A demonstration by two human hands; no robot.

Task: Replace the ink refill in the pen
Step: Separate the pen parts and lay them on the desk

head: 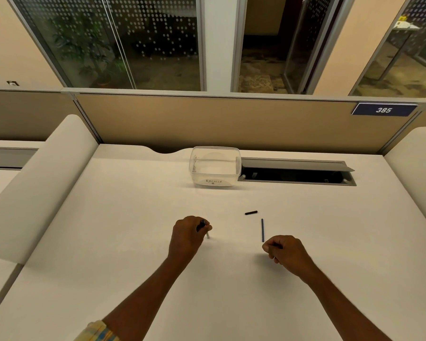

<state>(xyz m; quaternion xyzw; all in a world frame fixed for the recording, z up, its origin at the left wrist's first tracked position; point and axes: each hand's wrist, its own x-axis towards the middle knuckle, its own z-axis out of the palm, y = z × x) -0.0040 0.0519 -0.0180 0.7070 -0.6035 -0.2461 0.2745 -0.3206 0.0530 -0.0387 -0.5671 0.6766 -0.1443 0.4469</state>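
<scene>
- The left hand (188, 238) was curled into a fist around the pen (202, 225); its dark end stuck up out of the fist beside the thumb, and a pale tip (208, 235) poked out below, pointing down at the white desk (133, 217).
- The right hand (284, 249) rested on the desk with its fingers curled in loosely; whether it held anything could not be told.
- A thin blue refill (262, 230) lay on the desk, running away from the person; its near end was just beside the right hand's knuckles; whether the two touched could not be told.
- A short black piece (251, 212) lay flat, a little beyond the refill's far end and apart from it.
- A clear plastic tub (215, 166) with a handwritten label stood at the far edge of the desk, touching or just beside the open cable tray (298, 172); a small pale thing lay against its left wall, too blurred to name.
- A sign reading 385 (384, 110) sat on the partition behind.
</scene>
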